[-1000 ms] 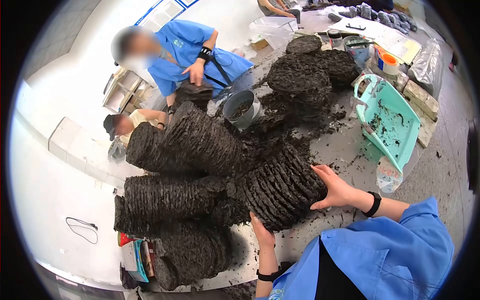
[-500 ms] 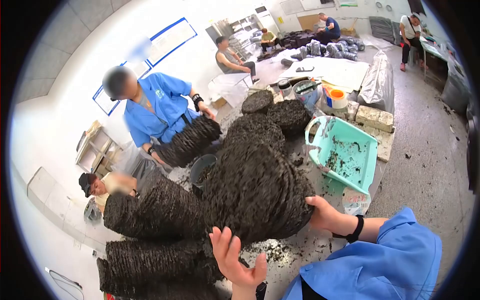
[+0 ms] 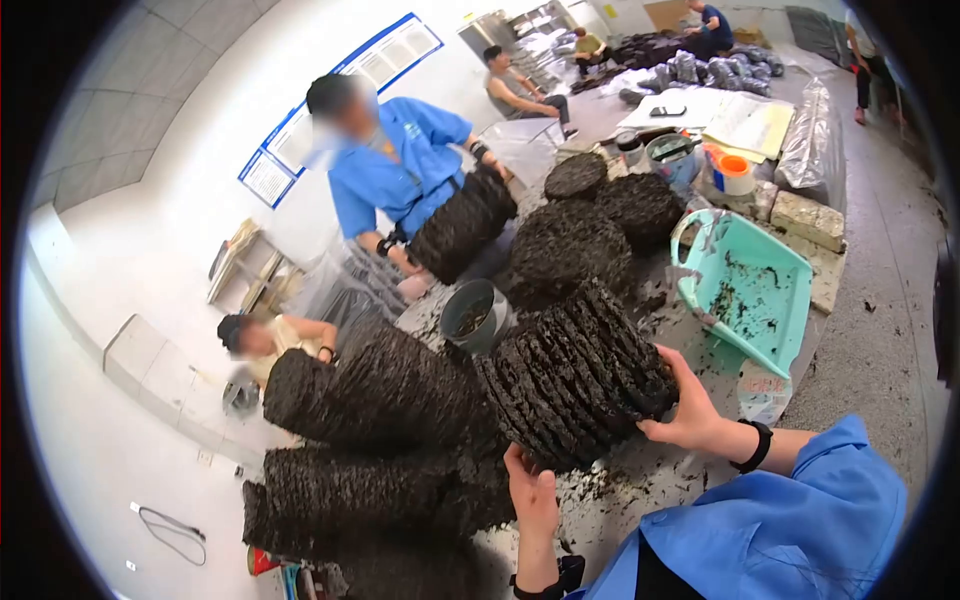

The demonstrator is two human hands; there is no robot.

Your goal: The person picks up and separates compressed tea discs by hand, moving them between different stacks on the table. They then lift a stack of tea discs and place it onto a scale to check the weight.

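Observation:
A thick stack of dark, round seaweed-like sheets (image 3: 580,375) lies on its side between my two hands, its layered edges facing me. My right hand (image 3: 690,405) grips its right end, thumb low and fingers behind. At the lower left end, my left hand (image 3: 535,492) is pressed against it, fingers partly hidden by the stack. More such stacks lie sideways just left: an upper stack (image 3: 390,385) and a lower stack (image 3: 360,500). Flat round cakes (image 3: 570,250) are beyond my stack. A grey bucket (image 3: 477,315) with dark scraps stands close behind it.
A mint-green basin (image 3: 765,300) with dark bits sits at the right, near stone blocks (image 3: 808,218) and an orange-and-white tub (image 3: 735,175). Across the table, a co-worker in blue (image 3: 405,165) holds another dark stack (image 3: 465,225). Other people sit farther back.
The stack in my hands has turned from showing its round face to showing its layered side, and sits lower. The view has shifted, and the co-worker's stack is now held more upright.

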